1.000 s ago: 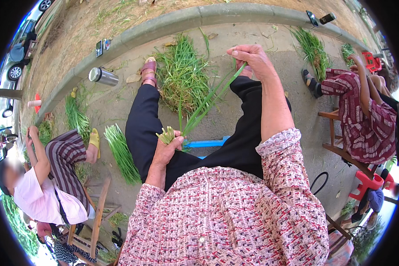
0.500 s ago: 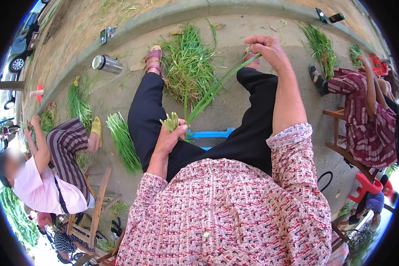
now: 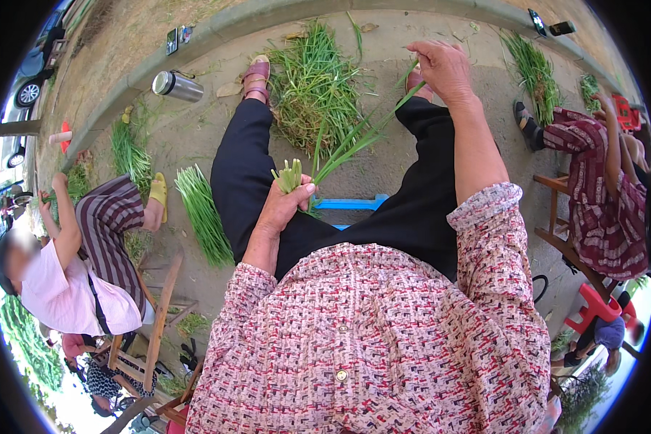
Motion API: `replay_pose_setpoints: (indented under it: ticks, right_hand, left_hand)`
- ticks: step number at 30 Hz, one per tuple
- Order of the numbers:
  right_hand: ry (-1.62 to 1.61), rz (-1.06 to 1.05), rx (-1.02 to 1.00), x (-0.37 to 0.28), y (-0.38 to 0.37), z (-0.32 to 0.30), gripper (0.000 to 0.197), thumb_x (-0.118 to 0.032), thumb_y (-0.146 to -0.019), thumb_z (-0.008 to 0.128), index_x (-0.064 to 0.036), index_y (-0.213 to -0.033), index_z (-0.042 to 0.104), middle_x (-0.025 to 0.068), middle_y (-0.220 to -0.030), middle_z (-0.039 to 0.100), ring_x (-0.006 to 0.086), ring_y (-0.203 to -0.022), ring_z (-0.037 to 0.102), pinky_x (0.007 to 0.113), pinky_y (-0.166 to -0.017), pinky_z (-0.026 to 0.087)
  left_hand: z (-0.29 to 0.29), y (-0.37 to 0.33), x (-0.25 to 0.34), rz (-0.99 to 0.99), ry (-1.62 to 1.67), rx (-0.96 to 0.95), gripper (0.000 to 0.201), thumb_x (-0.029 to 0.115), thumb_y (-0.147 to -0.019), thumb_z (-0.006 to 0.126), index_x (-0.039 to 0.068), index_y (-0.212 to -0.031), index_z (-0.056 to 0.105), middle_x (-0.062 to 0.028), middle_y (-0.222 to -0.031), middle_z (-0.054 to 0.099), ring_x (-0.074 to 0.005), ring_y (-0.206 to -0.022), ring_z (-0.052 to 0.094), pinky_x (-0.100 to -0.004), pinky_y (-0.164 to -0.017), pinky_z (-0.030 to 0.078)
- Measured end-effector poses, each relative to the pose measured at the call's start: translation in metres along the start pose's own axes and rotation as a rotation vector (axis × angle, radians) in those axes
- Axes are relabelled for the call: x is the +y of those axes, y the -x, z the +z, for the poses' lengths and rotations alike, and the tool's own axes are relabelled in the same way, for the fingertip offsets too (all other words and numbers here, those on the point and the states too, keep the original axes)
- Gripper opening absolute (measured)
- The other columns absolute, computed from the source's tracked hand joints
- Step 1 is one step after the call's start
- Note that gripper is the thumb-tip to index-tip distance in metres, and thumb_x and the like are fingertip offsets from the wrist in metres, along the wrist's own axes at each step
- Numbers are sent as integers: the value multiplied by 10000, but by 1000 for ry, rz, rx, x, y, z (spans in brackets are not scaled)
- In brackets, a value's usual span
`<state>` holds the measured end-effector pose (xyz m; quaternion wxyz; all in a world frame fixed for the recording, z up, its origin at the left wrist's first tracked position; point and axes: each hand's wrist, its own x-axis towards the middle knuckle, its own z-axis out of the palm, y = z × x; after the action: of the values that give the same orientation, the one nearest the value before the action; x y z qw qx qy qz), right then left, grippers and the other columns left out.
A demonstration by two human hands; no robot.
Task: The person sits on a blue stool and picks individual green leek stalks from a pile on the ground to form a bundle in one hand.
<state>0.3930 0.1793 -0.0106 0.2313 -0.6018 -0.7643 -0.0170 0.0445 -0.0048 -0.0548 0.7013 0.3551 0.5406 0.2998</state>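
Observation:
My left hand (image 3: 286,206) is closed round a small bunch of chives (image 3: 288,176), with the pale cut ends sticking up above the thumb. Long green leaves (image 3: 354,150) slant from this hand up to the right. At their far end, my right hand (image 3: 445,71) is raised over my right foot with its fingers curled; a leaf end runs up to the fingertips, which are partly hidden by the hand. Between my feet lies a loose heap of chives (image 3: 317,90) with brownish, ragged bases. A neat bundle of chives (image 3: 204,213) rests on the ground beside my left leg.
A blue plastic frame (image 3: 351,204) shows between my thighs. A steel flask (image 3: 179,86) and a phone (image 3: 172,41) are near the concrete kerb (image 3: 267,23). Seated people (image 3: 79,282) are at left and right, with wooden chairs (image 3: 163,318) and more chives (image 3: 532,69) nearby.
My right hand has turned, its fingers more curled and its back more toward me. The stretched leaves have spread apart slightly. My left hand keeps its bunch; the whole view has shifted a little.

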Motion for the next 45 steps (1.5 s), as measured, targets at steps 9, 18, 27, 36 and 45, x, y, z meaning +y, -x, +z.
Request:
replay_pose_setpoints:
  ticks: [9,18,27,36,45]
  right_hand:
    - [-278,480,107,37,-3,16,168,-234,-818,613,-162,-935,710,35,-834,699,210,-766,663,321,-659,490]
    - [-127,61,-74,-28,13,17,787,-121,-667,748,-205,-1374,412,136,-1334,474,315,-1193,482,390,-975,438]
    - [-536,-472,-323,-141,59,15,639,-63,-642,733,-138,-1244,530,123,-1098,540,309,-1038,538,399,-896,459]
    - [-711,-665,-358,-171,87,12,383,-139,-691,681,-65,-1052,576,104,-967,547,314,-908,552,403,-785,466]
    - [-834,-190,-340,-167,81,24,192,-162,-838,635,-1,-771,555,120,-722,512,320,-666,532,380,-597,427]
  left_hand:
    - [-8,-2,5,80,180,34,142,135,-857,607,-7,-856,599,15,-599,507,-89,-524,494,-238,-565,458]
    - [-8,-6,21,1,741,129,178,185,-891,611,20,-958,602,37,-559,459,-118,-549,525,-396,-698,545]
    - [11,-9,29,15,701,121,181,191,-888,612,16,-939,611,25,-568,468,-138,-547,525,-390,-666,544]
    - [23,-9,8,44,693,197,87,135,-880,622,54,-858,599,7,-667,517,-108,-588,489,-244,-551,426]
    - [26,-3,-1,139,275,196,237,234,-868,649,-1,-854,618,-5,-592,511,-119,-538,496,-268,-525,430]
